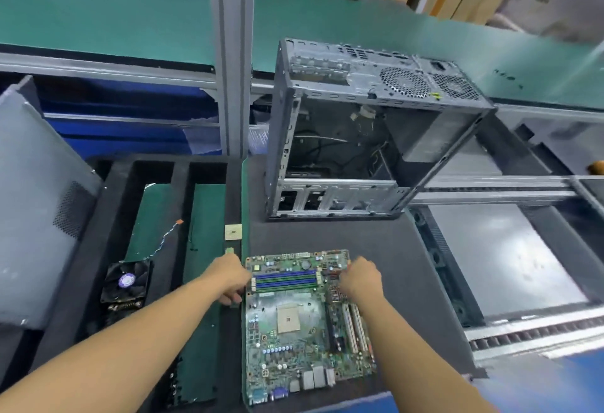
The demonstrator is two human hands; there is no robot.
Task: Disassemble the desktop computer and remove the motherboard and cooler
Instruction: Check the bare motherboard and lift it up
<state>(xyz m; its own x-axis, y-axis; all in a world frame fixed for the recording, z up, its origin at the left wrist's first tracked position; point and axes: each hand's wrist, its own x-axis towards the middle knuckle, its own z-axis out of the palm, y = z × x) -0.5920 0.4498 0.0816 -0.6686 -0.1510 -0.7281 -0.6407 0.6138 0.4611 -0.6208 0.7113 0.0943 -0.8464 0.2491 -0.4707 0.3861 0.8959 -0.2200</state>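
Observation:
The green motherboard (304,324) lies flat on the dark mat, its CPU socket bare and blue memory slots (286,280) near its far end. My left hand (228,278) sits at the left end of those slots, fingers curled round a thin green strip that looks like a memory module (229,251). My right hand (359,278) rests on the board at the right end of the slots, its fingertips hidden behind it. The black cooler fan (125,283) with its wire lies in the foam tray to the left. The emptied computer case (327,197) stands behind the board.
A CPU chip (233,233) lies on the foam tray's right rail (233,184). A grey side panel (32,200) leans at the far left. A vertical metal post (230,53) rises behind the tray. Roller conveyor rails (523,334) run on the right.

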